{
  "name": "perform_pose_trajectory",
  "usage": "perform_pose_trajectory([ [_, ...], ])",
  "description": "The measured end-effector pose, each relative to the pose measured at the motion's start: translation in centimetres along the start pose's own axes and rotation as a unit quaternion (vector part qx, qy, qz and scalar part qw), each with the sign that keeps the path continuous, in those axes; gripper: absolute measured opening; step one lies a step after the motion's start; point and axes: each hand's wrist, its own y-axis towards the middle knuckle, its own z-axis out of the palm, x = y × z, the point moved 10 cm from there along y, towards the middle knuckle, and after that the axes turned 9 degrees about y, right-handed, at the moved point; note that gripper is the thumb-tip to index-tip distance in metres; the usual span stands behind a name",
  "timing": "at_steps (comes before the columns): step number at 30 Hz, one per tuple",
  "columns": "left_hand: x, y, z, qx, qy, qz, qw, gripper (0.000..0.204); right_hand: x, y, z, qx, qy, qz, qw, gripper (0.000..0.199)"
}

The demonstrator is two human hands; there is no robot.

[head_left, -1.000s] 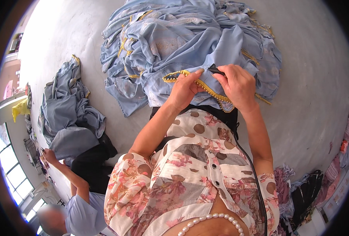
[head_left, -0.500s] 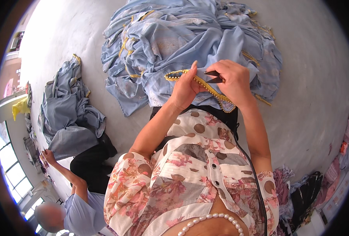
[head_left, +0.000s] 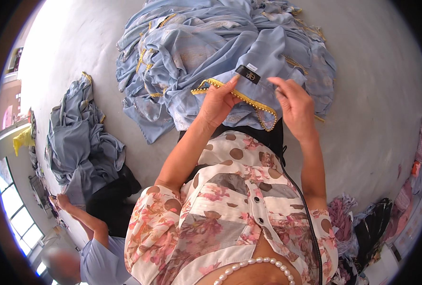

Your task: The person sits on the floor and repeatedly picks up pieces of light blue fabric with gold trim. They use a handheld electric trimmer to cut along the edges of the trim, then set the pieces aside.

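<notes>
A large heap of light blue cloth (head_left: 196, 52) with gold beaded trim (head_left: 256, 103) lies in front of me. My left hand (head_left: 219, 102) is closed on the trimmed edge, its thumb beside a black label (head_left: 248, 74) with a gold emblem. A small white tag (head_left: 252, 67) sticks out behind the label. My right hand (head_left: 294, 107) is held up just right of the label, apart from it, with fingers curled. Whatever lies in its palm is hidden; no blade shows.
At left, a seated person (head_left: 97, 256) handles another blue cloth pile (head_left: 80, 137). The heap rests on a smooth grey surface (head_left: 372, 104). Piles of pink and dark fabric (head_left: 372, 225) lie at lower right. A dark cord (head_left: 301, 194) runs down my front.
My right hand has drawn back to the right and down from the cloth; the dark thread snips in it no longer show. The black label is now exposed. The other person's hand has moved lower.
</notes>
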Motion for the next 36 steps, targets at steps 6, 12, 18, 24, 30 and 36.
perform_pose_trajectory([
  [6,0.6,0.6,-0.3,0.009,-0.069,-0.024,0.997,0.030,0.0,0.0,0.8,-0.017,-0.099,-0.016,0.995,0.029],
  [12,0.4,0.4,0.2,0.017,-0.098,-0.028,0.995,0.029,-1.0,-0.5,1.0,-0.048,-0.102,-0.023,0.993,0.027],
  [18,0.2,0.2,0.3,0.011,-0.108,-0.029,0.994,0.028,-0.7,-0.5,1.5,-0.057,-0.138,-0.059,0.987,0.025],
  [24,0.3,0.2,0.3,0.020,-0.113,-0.029,0.993,0.028,-0.6,-0.5,1.6,-0.058,-0.133,-0.066,0.987,0.025],
  [30,0.3,0.2,0.3,0.014,-0.102,-0.029,0.994,0.028,-0.4,-0.3,1.6,-0.061,-0.134,-0.063,0.987,0.023],
  [36,0.2,0.0,0.4,0.009,-0.094,-0.025,0.995,0.028,0.0,-0.2,1.7,-0.064,-0.148,-0.080,0.984,0.022],
])
